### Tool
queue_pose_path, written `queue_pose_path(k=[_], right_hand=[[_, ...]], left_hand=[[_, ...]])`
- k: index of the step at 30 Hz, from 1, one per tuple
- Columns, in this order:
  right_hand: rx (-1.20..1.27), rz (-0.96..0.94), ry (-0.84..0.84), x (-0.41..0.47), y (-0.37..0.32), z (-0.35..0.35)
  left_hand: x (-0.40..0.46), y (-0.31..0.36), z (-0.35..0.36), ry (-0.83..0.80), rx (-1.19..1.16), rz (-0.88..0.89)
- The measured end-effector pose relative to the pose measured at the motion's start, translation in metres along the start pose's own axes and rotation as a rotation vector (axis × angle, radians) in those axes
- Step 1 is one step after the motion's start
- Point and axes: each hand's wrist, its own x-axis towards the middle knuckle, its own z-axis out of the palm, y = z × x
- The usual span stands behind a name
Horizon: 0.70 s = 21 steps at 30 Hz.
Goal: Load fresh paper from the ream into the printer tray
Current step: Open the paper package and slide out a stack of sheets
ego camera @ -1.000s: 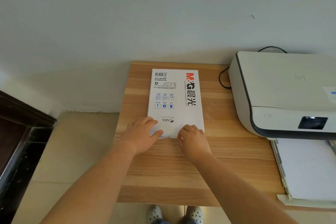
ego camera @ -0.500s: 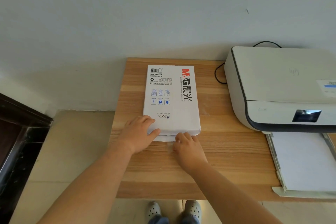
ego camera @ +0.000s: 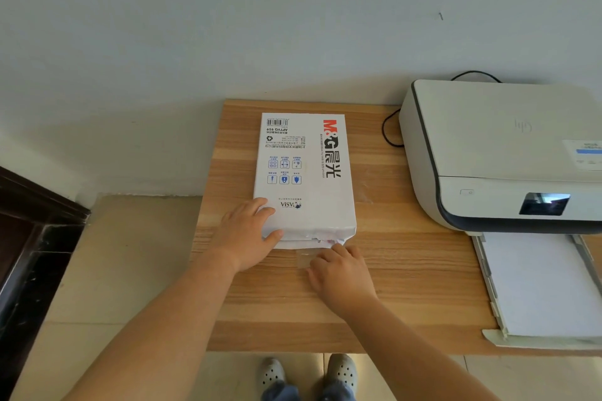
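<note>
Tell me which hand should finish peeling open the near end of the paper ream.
Right. The right hand already has its fingertips at the torn wrapper flap on the paper ream, by a loosened strip of clear tape. The left hand is holding the ream's near left corner, steadying it.

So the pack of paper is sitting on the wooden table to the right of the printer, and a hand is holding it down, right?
Not quite. The head view shows the pack of paper on the wooden table to the left of the printer, not the right. The rest is right: the left hand holds its near corner.
</note>
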Motion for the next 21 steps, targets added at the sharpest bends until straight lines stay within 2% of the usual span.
queue_pose_path(k=[4, 14, 21], right_hand=[[0.031, -0.027, 0.081, -0.002, 0.003, -0.007], [0.090, -0.099, 0.079, -0.012, 0.010, -0.012], [0.228, 0.099, 0.109, 0.016, 0.036, -0.031]], left_hand=[[0.002, 0.004, 0.000, 0.000, 0.002, 0.008], [0.008, 0.007, 0.001, -0.010, 0.011, 0.012], [0.009, 0.007, -0.001, -0.023, 0.025, 0.005]])
